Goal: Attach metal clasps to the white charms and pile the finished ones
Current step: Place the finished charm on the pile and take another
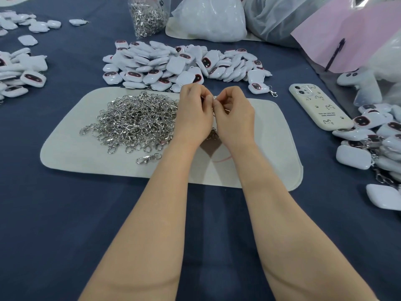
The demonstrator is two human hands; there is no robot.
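My left hand and my right hand meet above the white mat, fingertips pinching a small metal clasp between them. A charm hangs below the hands, mostly hidden; only its shadowed lower part shows between my wrists. A heap of loose metal clasps lies on the mat to the left of my hands. Behind the mat sits a pile of white charms with dark faces. At the right edge lies a pile of charms with clasps.
A phone in a cream case lies right of the mat. A clear bag of clasps and white plastic bags stand at the back. More charms lie at the left. Pink sheet at the back right.
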